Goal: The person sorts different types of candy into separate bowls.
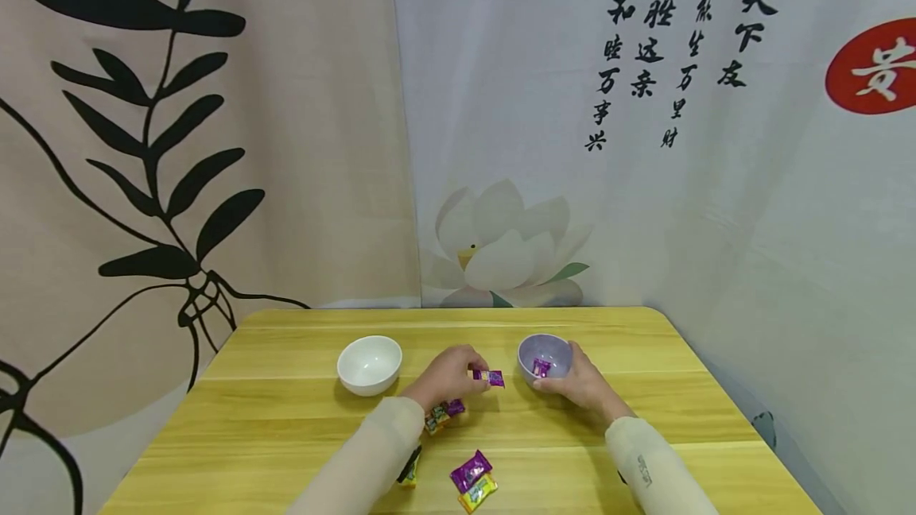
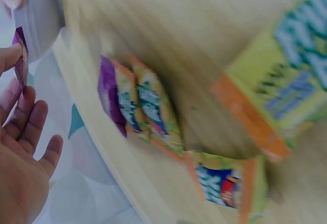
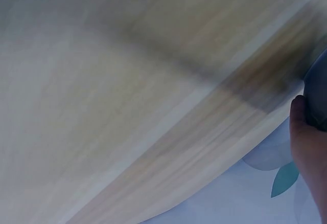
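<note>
My left hand (image 1: 449,376) pinches a small purple candy packet (image 1: 490,377) between thumb and fingertips, just left of the purple bowl (image 1: 528,352). In the left wrist view the same packet (image 2: 21,63) stands on edge in the pinch, while the other fingers of the left hand (image 2: 25,157) are spread. My right hand (image 1: 588,385) grips the bowl by its right side, thumb at the near side. Another purple packet (image 1: 541,368) lies inside that bowl. The right wrist view catches only part of the right hand (image 3: 309,147) and the bowl's dark side (image 3: 318,91).
A white bowl (image 1: 369,365) stands left of my left hand. Yellow and purple packets (image 1: 444,416) lie under the left wrist. A yellow packet (image 1: 409,469) is partly behind the left sleeve. Nearer, a purple packet (image 1: 471,471) touches a yellow one (image 1: 478,493).
</note>
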Action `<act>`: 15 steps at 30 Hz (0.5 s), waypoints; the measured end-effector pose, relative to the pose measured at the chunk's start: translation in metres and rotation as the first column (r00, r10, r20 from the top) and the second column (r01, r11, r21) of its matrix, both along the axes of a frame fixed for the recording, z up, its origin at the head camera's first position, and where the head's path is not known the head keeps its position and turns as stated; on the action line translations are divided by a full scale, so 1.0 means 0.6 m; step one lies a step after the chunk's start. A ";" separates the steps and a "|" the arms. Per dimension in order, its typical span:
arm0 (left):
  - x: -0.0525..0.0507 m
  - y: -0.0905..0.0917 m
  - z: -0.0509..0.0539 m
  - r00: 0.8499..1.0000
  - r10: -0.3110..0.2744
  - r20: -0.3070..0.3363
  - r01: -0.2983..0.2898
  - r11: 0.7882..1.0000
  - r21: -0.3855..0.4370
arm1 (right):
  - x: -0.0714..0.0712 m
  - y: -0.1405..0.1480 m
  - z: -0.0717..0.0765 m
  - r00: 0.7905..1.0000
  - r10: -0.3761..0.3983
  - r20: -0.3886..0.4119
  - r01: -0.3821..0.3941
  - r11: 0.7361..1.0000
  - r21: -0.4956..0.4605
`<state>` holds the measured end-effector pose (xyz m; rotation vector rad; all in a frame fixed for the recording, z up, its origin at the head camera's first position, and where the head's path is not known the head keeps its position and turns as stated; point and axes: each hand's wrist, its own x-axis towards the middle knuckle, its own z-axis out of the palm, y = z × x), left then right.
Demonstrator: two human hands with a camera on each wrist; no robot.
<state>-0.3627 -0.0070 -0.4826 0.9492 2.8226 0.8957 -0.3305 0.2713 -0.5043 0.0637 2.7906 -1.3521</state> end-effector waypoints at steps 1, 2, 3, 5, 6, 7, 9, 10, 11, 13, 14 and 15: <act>-0.002 0.002 0.003 1.000 0.003 0.003 -0.003 1.000 0.012 | 0.000 0.001 -0.001 1.000 0.001 0.000 -0.001 1.000 -0.001; -0.003 0.004 0.006 1.000 0.005 0.006 -0.005 1.000 0.023 | -0.001 0.001 -0.001 1.000 -0.001 0.004 0.001 1.000 -0.005; -0.004 0.006 0.010 1.000 0.005 0.009 -0.005 0.999 0.033 | -0.001 0.002 -0.001 1.000 -0.002 0.006 0.002 1.000 -0.009; -0.006 0.012 0.015 1.000 0.008 0.004 -0.008 0.999 0.050 | -0.002 0.002 -0.002 1.000 0.000 0.002 0.000 1.000 -0.007; -0.007 0.015 0.017 1.000 0.010 0.000 -0.010 0.998 0.058 | -0.001 0.002 -0.002 1.000 0.000 0.000 0.000 1.000 -0.006; -0.009 0.018 0.019 1.000 0.014 -0.005 -0.013 0.998 0.059 | -0.001 0.002 -0.002 1.000 0.000 -0.001 0.000 1.000 -0.006; -0.012 0.025 0.022 1.000 0.022 -0.014 -0.021 0.998 0.062 | -0.001 0.002 -0.001 1.000 0.001 0.000 -0.001 1.000 -0.008; -0.014 0.029 0.023 1.000 0.027 -0.016 -0.026 0.998 0.065 | 0.000 0.002 -0.001 1.000 0.003 -0.001 -0.003 1.000 -0.007; -0.015 0.033 0.024 0.999 0.030 -0.016 -0.029 0.997 0.071 | 0.001 0.002 0.000 1.000 0.003 -0.001 -0.003 1.000 -0.010; -0.017 0.040 0.028 0.999 0.036 -0.020 -0.035 0.997 0.072 | 0.001 0.001 0.001 1.000 0.005 -0.004 -0.005 1.000 -0.009; -0.017 0.044 0.030 0.999 0.037 -0.022 -0.036 0.996 0.078 | 0.001 0.001 0.000 1.000 0.008 -0.008 -0.008 1.000 -0.009; -0.018 0.048 0.032 0.999 0.040 -0.028 -0.037 0.996 0.082 | 0.001 0.001 0.001 1.000 0.010 -0.013 -0.010 1.000 -0.008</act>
